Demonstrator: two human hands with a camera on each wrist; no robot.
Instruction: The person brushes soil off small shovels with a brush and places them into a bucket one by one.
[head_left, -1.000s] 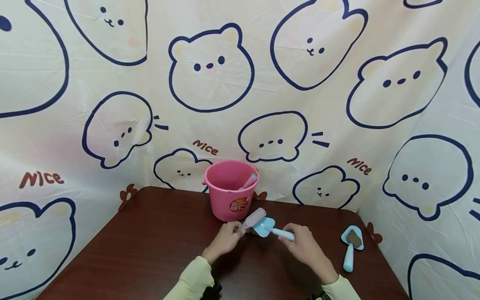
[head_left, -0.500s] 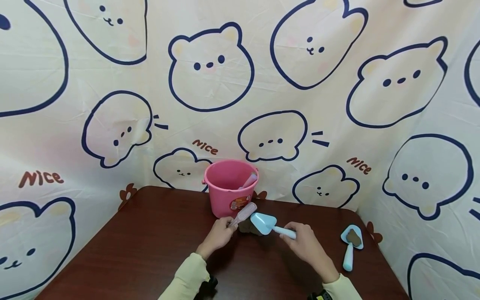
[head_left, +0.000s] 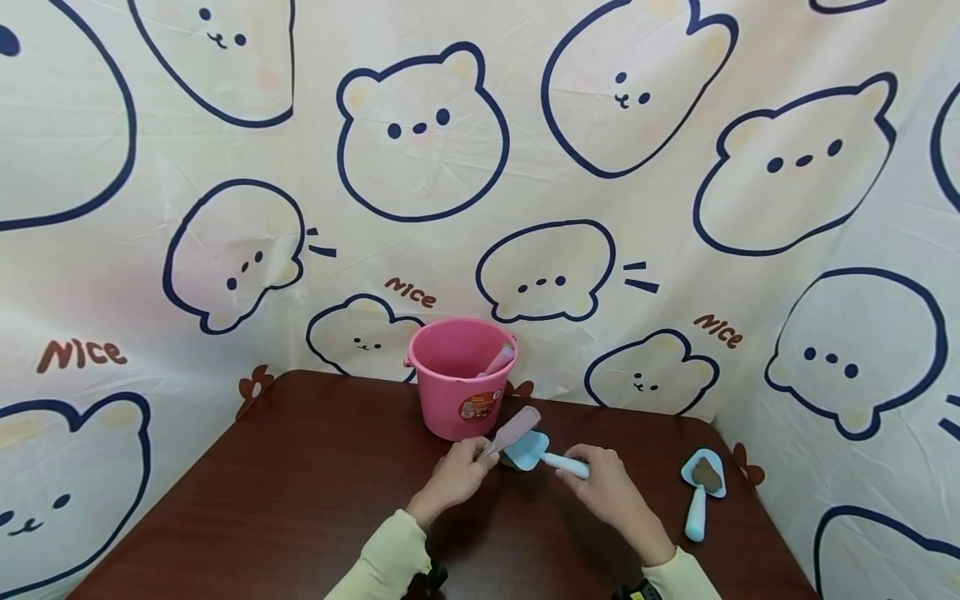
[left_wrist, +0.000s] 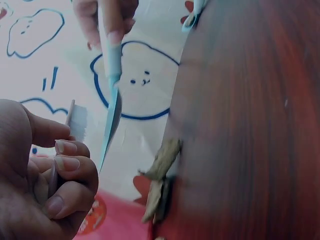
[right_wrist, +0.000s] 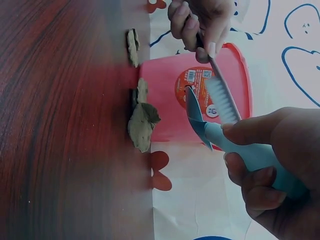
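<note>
My left hand (head_left: 456, 477) grips the handle of a pale pink brush (head_left: 517, 427), its white bristles (right_wrist: 220, 97) turned toward the blade of a small blue shovel (head_left: 528, 451). The shovel's light-blue handle (right_wrist: 260, 155) is held in my right hand (head_left: 606, 487), and its blade (right_wrist: 196, 112) is up off the table. In the head view the brush overlaps the blade. Below both tools, grey-brown clay-like lumps (right_wrist: 142, 127) lie on the table in front of the pink bucket (head_left: 459, 404); in the head view they are mostly hidden.
On the right of the dark wooden table (head_left: 300, 500) lies a second blue shovel (head_left: 696, 512) with a brown lump (head_left: 707, 475) on it. A pale pink handle (head_left: 498, 361) sticks up inside the bucket. A printed curtain (head_left: 420, 267) hangs behind.
The brush moved left off the shovel, then came back right over its blade. The shovel's blade rose slightly tilted, then turned back. The bucket and second shovel stayed in place.
</note>
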